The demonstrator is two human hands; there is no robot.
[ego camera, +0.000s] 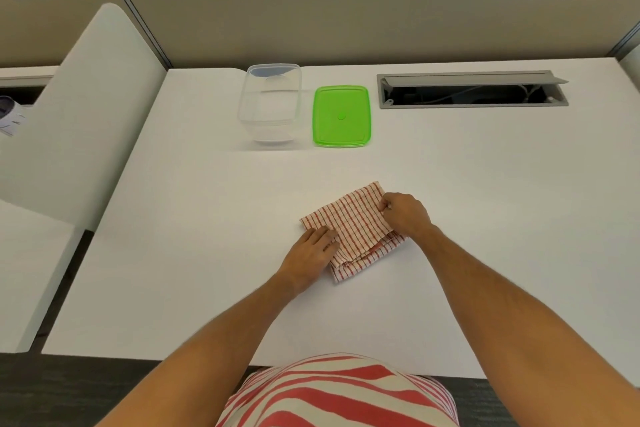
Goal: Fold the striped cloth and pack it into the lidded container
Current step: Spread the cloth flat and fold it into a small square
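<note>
Red-striped cloth (353,229) sits mid-tabletop (207,253), already folded into a small multi-layer rectangle, lying skewed to the desk edge. Layers fan out a bit at the near corner, so the fold isn't tidy.

Left hand (311,253): flat, fingers spread, pressing down on the cloth's left edge. Grip released, just pinning.

Right hand (403,213): at the cloth's right edge, fingertips curled in, apparently pinching a fold of fabric. The thumb side is partly hidden, so I'd call it a pinch on the cloth but not with full certainty.

Box (270,104): clear, open, empty, at the far side of the tabletop. Lid (341,116): green, lying flat just right of the box, not touching it. Both well apart from the cloth.

Progress, judging from layout:
- Done: lid is off, most folding is in.
- Open: possibly one more fold or a squaring-up. The bundle looks about as big as the box opening, so fit is marginal as it stands.
- Left: lift the cloth, put it in the box, fit the lid.

Roughly halfway. Risk: loose near-corner layers may unfold during the lift.
</note>
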